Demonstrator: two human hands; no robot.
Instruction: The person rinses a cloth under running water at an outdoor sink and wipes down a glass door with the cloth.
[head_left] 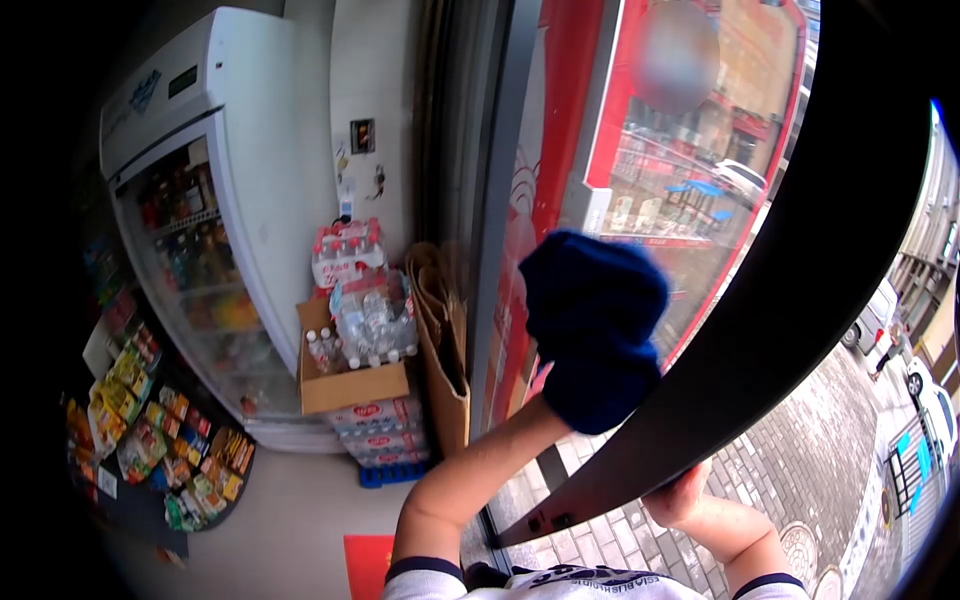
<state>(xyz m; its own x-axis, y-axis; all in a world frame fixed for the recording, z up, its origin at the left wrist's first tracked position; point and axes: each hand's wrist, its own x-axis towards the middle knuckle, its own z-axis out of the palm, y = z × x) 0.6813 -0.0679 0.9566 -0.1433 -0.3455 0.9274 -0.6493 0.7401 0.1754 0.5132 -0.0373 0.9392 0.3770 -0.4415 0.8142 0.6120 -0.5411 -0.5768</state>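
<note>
A dark blue cloth (595, 330) is bunched against the glass of a black-framed door (740, 330). My left forearm (480, 470) reaches up to it, and the cloth covers my left hand, so its fingers are hidden. The cloth is slightly blurred. Lower down, my right hand (683, 497) grips the door's dark edge from the outer side, its fingers partly behind the frame. Through the glass, a red-bordered pane (650, 150) is visible.
To the left stands a glass-front drinks fridge (200, 250) beside a snack rack (165, 440). An open carton of bottles (355, 390) sits on stacked cases, with flattened cardboard (440, 350) alongside. Outside are brick paving (770, 440) and parked vehicles (935, 410).
</note>
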